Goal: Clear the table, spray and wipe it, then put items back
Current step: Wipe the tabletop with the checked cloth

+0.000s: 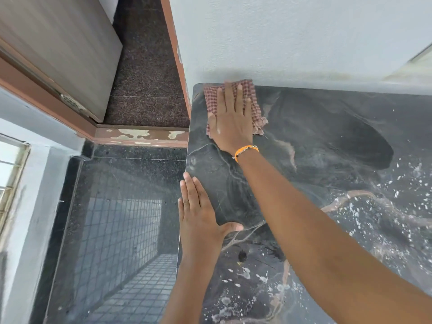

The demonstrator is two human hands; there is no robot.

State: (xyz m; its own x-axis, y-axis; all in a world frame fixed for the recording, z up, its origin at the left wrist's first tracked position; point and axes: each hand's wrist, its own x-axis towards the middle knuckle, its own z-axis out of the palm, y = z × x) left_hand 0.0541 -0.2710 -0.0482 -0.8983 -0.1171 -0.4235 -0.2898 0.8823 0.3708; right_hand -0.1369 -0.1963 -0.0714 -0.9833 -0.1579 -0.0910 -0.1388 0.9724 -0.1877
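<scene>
Dark marbled stone table (327, 141) set against pale wall. Red checked cloth (253, 99) lies flat at far left corner. White droplets and splatter (355, 213) speckle near and right parts of surface.

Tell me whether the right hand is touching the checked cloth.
Touching. The head view shows the right hand pressed flat, fingers straight, on the checked cloth at the table's far corner.

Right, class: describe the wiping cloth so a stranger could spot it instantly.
Find the dark marbled table against the pale wall. At its far left corner, the right hand presses flat on the cloth. It is the only fabric there, red-and-white checked.
</scene>
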